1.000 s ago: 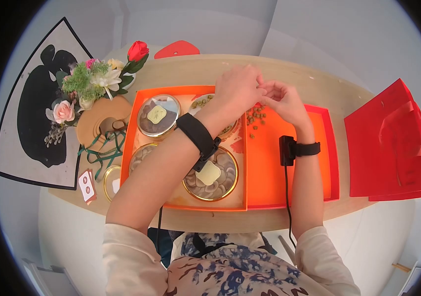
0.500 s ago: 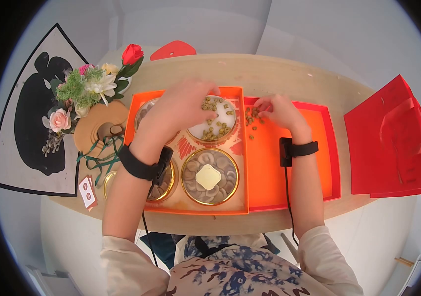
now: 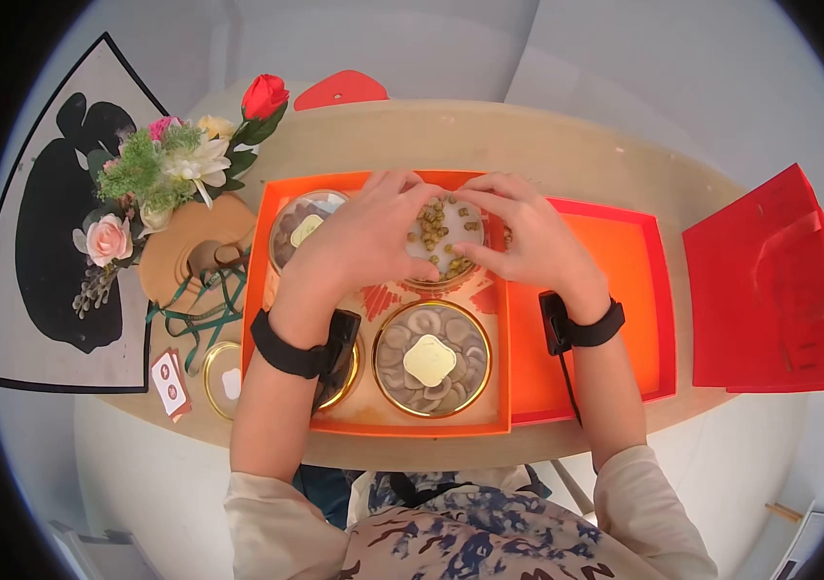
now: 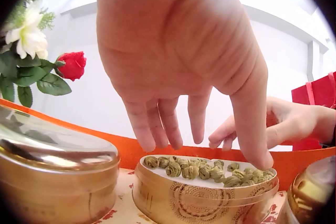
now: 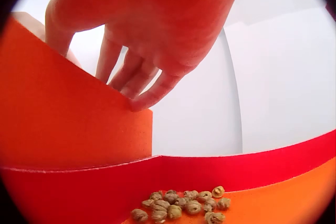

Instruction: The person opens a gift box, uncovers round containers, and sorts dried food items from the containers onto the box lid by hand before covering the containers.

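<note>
In the head view an open round tin [image 3: 458, 218] with rolled green-brown balls [image 3: 433, 225] stands in the orange tray [image 3: 501, 387]. My left hand [image 3: 359, 232] is at its left side and my right hand [image 3: 534, 237] at its right, both with spread fingers. The left wrist view shows my left hand [image 4: 178, 45] above the tin [image 4: 199, 203], thumb tip at the near rim; whether it touches is unclear. My right hand [image 5: 147, 24] reaches over the orange wall [image 5: 79, 113] in the right wrist view, its fingertips partly hidden; more balls [image 5: 173, 203] lie below.
Lidded tins [image 3: 430, 361] occupy other places in the orange tray. A red-edged tray [image 3: 665, 319] adjoins it on the right, with a red bag [image 3: 760, 300] beyond. Flowers [image 3: 180, 169], green ribbon [image 3: 189, 307], cards [image 3: 169, 383] and a gold-rimmed lid [image 3: 214, 380] lie left.
From over the red-edged tray, my right hand has moved left to the open tin. My left hand went left from there, then came back right to the tin's side.
</note>
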`<state>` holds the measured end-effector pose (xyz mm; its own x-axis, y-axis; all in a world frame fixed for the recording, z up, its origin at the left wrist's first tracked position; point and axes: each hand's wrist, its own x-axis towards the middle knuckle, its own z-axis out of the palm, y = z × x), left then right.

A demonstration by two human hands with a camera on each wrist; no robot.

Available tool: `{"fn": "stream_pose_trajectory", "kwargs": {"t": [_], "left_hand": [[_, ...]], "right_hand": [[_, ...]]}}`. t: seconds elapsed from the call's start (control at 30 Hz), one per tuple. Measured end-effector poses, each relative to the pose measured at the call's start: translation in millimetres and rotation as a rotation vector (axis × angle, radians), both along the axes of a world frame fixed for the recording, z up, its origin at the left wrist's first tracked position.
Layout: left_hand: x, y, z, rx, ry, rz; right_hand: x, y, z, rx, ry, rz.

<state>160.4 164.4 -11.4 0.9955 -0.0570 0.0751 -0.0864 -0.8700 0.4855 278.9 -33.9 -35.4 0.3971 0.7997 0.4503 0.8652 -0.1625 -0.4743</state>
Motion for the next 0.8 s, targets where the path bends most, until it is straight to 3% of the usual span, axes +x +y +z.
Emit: {"fn": "stream_pose_trajectory", "kwargs": {"t": [0.33,0.67,0.8], "left_hand": [[-2.9,1.7,-2.2,-0.001,0.022,0.021],[-2.5,3.8,-4.6,0.006,0.027,0.014],[-3.7,2.6,-4.4,0.012,0.003,0.027]], "right_hand": [[-15.0,6.4,-2.6,-0.181,-0.025,-0.015],[-13.8,7.9,-3.9,-0.125,-0.054,-0.033],[-6.2,9.6,-13.0,-0.054,-0.143,-0.148]]}}
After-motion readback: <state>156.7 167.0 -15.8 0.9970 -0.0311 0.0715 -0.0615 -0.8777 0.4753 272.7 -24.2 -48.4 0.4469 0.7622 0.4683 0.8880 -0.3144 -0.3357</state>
